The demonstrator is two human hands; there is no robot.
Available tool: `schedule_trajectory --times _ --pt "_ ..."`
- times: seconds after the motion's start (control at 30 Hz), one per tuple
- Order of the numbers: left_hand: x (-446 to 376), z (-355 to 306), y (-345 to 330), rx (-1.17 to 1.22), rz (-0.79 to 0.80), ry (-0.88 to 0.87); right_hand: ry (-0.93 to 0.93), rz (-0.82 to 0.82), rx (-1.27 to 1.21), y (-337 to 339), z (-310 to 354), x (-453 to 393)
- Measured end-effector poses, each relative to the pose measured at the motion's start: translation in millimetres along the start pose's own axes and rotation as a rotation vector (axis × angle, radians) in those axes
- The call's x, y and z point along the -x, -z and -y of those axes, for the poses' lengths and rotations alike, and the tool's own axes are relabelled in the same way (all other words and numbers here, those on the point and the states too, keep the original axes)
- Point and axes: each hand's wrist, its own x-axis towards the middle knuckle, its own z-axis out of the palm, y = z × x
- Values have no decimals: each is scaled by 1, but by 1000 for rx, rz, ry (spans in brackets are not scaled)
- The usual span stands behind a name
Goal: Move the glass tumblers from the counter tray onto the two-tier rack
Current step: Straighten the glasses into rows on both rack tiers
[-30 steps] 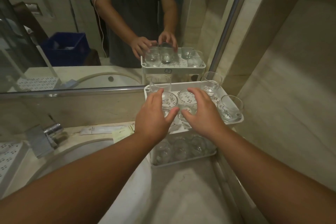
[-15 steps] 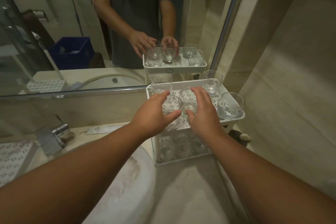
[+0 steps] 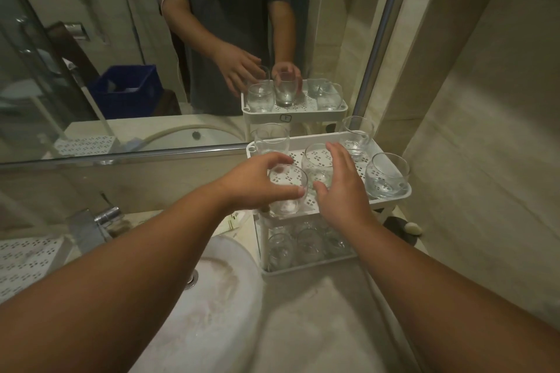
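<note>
A white two-tier rack (image 3: 391, 194) stands against the mirror. My left hand (image 3: 257, 180) curls round a clear tumbler (image 3: 286, 192) at the front left of the upper tier, thumb across its front. My right hand (image 3: 342, 191) cups the middle tumbler (image 3: 316, 160), with the fingers along its right side and the thumb at its front. Three more tumblers stand on the upper tier: back left (image 3: 269, 136), back right (image 3: 356, 135) and front right (image 3: 386, 177). The lower tier (image 3: 303, 266) holds several tumblers, partly hidden by my right forearm.
A round basin (image 3: 212, 297) with a chrome tap (image 3: 103, 218) lies left of the rack. A perforated white tray (image 3: 21, 260) sits at the far left edge. A tiled wall (image 3: 469, 160) closes in the right side. Dark stones (image 3: 406, 230) lie beside the rack's foot.
Both hands have moved slightly apart over the upper tier and their fingers have loosened. The two tumblers under them now show more clearly, standing on the tier.
</note>
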Motion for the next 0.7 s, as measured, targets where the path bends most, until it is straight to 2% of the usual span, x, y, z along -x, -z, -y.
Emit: schedule_trajectory --times 0.07,0.17,0.23,0.3,0.47,0.7 --pt "-5 -4 6 16 -79 -22 8 2 14 0 0 0" --pt "-25 -7 14 -28 -409 -49 10 1 51 -2 -2 2" --pt "-42 -6 18 -96 -561 -31 -17 7 65 -3 -3 2" --pt "-58 1 21 -171 -563 2 -35 16 68 -5 -4 0" --pt "-82 19 19 -263 -405 104 -47 31 66 -7 -5 -2" --pt "-87 24 6 -278 -391 22 -70 26 38 -8 -5 -4"
